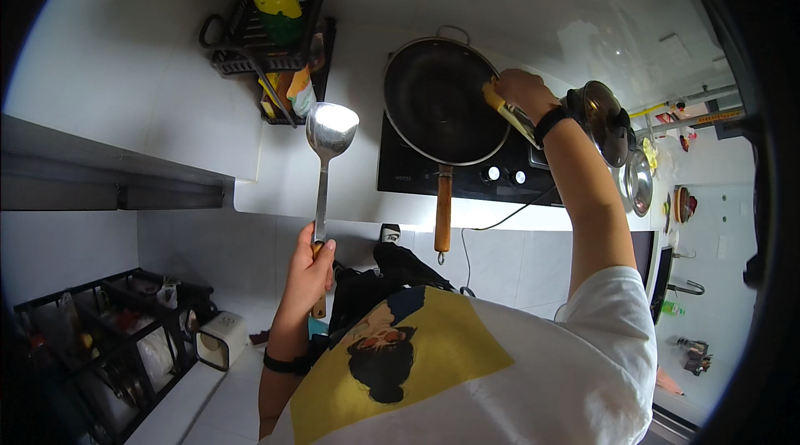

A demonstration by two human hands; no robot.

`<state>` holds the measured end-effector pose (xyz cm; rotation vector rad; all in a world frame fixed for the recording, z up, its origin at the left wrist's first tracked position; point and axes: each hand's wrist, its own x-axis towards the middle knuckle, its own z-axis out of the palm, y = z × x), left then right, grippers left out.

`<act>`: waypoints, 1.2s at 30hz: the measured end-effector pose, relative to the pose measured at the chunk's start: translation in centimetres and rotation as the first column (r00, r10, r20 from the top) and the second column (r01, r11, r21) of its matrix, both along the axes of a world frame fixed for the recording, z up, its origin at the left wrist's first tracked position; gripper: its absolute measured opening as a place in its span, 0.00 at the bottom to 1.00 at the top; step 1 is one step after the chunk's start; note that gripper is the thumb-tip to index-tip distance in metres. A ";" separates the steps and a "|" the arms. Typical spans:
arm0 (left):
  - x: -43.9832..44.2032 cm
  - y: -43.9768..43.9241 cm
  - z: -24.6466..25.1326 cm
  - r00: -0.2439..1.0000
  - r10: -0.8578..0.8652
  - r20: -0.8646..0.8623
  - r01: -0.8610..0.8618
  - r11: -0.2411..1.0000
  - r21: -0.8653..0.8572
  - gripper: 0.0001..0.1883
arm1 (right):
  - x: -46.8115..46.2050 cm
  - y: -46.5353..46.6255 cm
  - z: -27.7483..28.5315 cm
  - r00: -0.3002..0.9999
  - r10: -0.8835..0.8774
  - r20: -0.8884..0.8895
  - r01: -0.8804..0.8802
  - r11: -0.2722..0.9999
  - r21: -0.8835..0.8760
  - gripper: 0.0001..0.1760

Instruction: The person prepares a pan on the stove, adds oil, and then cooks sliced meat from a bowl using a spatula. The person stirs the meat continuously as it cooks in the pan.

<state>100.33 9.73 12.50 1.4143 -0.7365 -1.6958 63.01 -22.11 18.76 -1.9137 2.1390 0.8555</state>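
Note:
My left hand point(310, 275) grips the wooden handle of a stainless-steel wok spatula point(322, 185). The spatula points away from me, its broad blade raised to the left of the wok. A black wok point(440, 101) with a long wooden handle point(443, 210) rests on a black glass cooktop point(412, 181). Nothing shows in its dark bowl. At the wok's right rim, my right hand point(526, 90) holds a yellowish item point(498, 101), perhaps a folded cloth or a packet; its far end is partly hidden by my fingers.
A glass-lidded pot point(603, 114) and a steel bowl point(639, 182) stand to the right. Behind the spatula is a black two-tier rack point(262, 60) of packages. A cord point(509, 214) hangs over the counter edge. A black storage rack point(125, 345) and a white bin point(221, 340) are at lower left.

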 end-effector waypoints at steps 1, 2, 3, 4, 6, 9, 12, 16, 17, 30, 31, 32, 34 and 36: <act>0.0 -0.1 0.0 1.000 -0.008 0.000 0.008 1.000 -0.004 0.22 | 0.0 0.7 0.0 1.000 0.021 0.003 -0.021 0.999 0.047 0.24; -0.1 -0.2 0.0 1.000 -0.017 -0.001 0.017 1.000 -0.007 0.22 | 0.1 1.3 -0.1 0.999 0.037 -0.004 -0.037 0.995 0.092 0.24; -0.1 -0.4 0.0 1.000 -0.027 -0.001 0.027 1.000 -0.012 0.22 | 0.1 1.6 -0.1 0.998 0.063 -0.006 -0.062 0.989 0.138 0.24; -0.2 -0.6 0.0 1.000 -0.031 -0.005 0.031 0.999 -0.008 0.23 | 0.1 2.1 -0.3 0.986 0.165 0.031 -0.168 0.974 0.150 0.28; -0.3 -0.8 0.0 0.999 -0.037 -0.011 0.037 0.999 0.001 0.24 | 0.2 2.2 -0.7 0.979 0.117 0.169 -0.146 0.974 0.171 0.29; -0.4 -0.9 0.0 0.999 -0.051 -0.008 0.051 0.999 -0.012 0.24 | 0.3 1.6 -1.1 0.958 0.061 0.279 -0.104 0.984 0.141 0.32; -0.6 -0.7 0.1 0.998 -0.059 0.001 0.059 0.998 -0.023 0.22 | 0.4 1.0 -1.3 0.969 0.037 0.245 -0.060 0.995 0.086 0.31; -0.5 -0.4 0.1 0.999 -0.047 0.026 0.048 0.999 -0.020 0.22 | 0.3 1.4 -1.1 0.984 0.047 0.172 -0.045 0.999 -0.018 0.29; -0.4 -0.3 0.1 0.999 -0.043 0.028 0.043 0.999 -0.021 0.22 | 0.2 1.7 -1.0 0.989 0.047 0.137 -0.044 0.999 -0.019 0.29; -0.2 -0.3 0.2 0.998 -0.066 0.023 0.066 0.997 -0.029 0.23 | -2.5 3.1 -2.0 0.877 0.058 0.477 -0.009 0.995 -0.104 0.30; -0.1 -0.3 0.2 0.998 -0.064 0.023 0.065 0.997 -0.029 0.23 | -3.0 3.8 -2.0 0.852 0.093 0.515 -0.008 0.986 -0.164 0.29; -0.1 -0.4 0.3 0.998 -0.063 0.022 0.063 0.998 -0.030 0.23 | -3.5 4.5 -2.0 0.823 0.130 0.553 -0.001 0.974 -0.227 0.29; 0.0 -0.4 0.4 0.998 -0.060 0.022 0.061 0.998 -0.032 0.24 | -4.3 6.6 -2.2 0.708 0.146 0.691 0.155 0.922 -0.355 0.28; 0.1 -0.5 0.5 0.998 -0.058 0.027 0.058 0.998 -0.032 0.24 | -4.9 8.4 -2.1 0.598 0.109 0.794 0.329 0.870 -0.367 0.24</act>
